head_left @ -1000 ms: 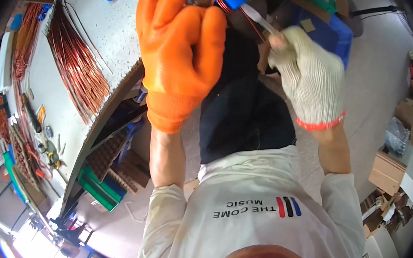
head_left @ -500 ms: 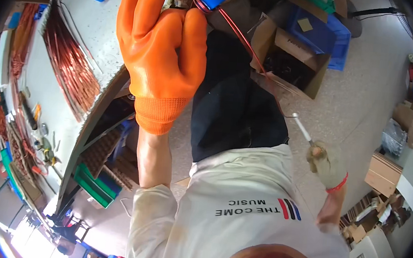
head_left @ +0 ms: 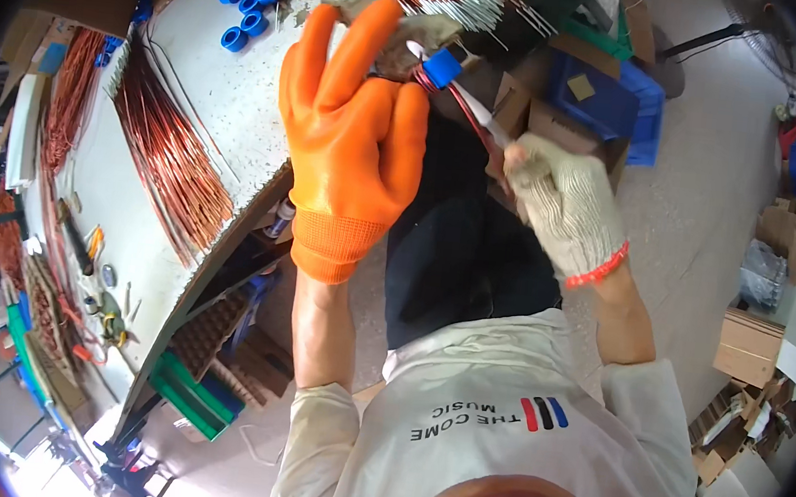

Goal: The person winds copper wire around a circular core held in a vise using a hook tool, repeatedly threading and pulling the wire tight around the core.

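My left hand (head_left: pixel 356 134), in an orange rubber glove, pinches a small blue ring (head_left: pixel 442 67) with reddish copper wire (head_left: pixel 421 79) wound on its near side. Two of its fingers point upward, clear of the ring. My right hand (head_left: pixel 565 202), in an off-white knit glove with a red cuff edge, is closed around a white hook tool (head_left: pixel 474 105). The tool's pale shaft runs through the ring, and its curved tip shows beyond it. Slack wire trails down beside the shaft; its far end is hidden.
On the white table (head_left: pixel 270 136) lie several blue rings (head_left: pixel 234 38), a fanned bundle of copper wires (head_left: pixel 171 164) and hand tools (head_left: pixel 109 312). More wires with silvery ends (head_left: pixel 473 11) lie at the back. Cardboard boxes (head_left: pixel 572 131) and a blue crate (head_left: pixel 591 85) stand on the floor.
My right hand has come from low right, with wire drawn out on its tool, up to the ring, and the tool is now through it. My left hand sits slightly lower and further right.
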Demonstrator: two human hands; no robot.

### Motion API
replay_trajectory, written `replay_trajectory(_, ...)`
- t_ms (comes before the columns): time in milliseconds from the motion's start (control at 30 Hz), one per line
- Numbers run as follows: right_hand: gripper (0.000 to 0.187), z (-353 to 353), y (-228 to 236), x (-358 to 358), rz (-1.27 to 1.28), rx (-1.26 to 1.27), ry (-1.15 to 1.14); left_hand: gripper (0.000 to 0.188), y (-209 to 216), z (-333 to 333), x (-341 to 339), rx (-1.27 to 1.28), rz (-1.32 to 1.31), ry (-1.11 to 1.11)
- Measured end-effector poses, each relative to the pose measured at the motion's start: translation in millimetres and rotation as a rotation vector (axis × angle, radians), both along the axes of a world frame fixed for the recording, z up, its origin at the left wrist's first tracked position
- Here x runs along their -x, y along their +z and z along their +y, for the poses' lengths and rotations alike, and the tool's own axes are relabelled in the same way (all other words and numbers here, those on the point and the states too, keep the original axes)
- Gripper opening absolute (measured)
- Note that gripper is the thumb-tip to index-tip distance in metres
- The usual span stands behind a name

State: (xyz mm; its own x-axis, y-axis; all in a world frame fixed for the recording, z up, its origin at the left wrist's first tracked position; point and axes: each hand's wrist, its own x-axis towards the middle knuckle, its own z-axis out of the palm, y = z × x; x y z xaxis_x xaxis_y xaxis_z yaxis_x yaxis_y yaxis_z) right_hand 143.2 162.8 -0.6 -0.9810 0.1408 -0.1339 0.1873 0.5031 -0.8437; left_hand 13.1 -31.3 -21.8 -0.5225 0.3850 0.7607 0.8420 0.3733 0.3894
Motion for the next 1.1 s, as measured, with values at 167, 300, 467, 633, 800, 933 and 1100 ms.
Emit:
replay_trajectory(167,0.050,30.2,-3.4,-87.1,-0.348,0.572,-0.056,0.010,5.6,4.6,-14.4,0.064,0.085,0.242)
replay_trajectory(300,0.056,59.0,4.5,-131.4,-0.327,0.271,-0.142,0.033,16.3,3.2,-25.0,0.009,0.153,0.375)
replay_trajectory(467,0.048,81.3,-0.9,-155.2,-0.296,-0.058,-0.044,0.033,18.8,14.5,-38.1,0.302,0.516,0.269)
replay_trajectory(633,0.026,127.8,-21.8,-188.2,-0.530,-0.027,-0.103,0.030,14.0,38.2,-55.4,0.319,0.625,0.134)
replay_trajectory(800,0.031,75.0,-18.4,-116.5,-0.237,-0.286,-0.087,0.018,61.7,6.4,-12.0,-0.019,0.427,0.130)
replay_trajectory(933,0.041,23.0,2.3,-28.1,0.099,-0.296,0.044,0.027,52.4,12.6,16.7,-0.626,-0.699,-0.129)
replay_trajectory(1100,0.017,-8.8,11.7,23.6,0.297,-0.201,0.122,0.033,23.4,9.9,32.6,-0.683,-0.875,-0.167)
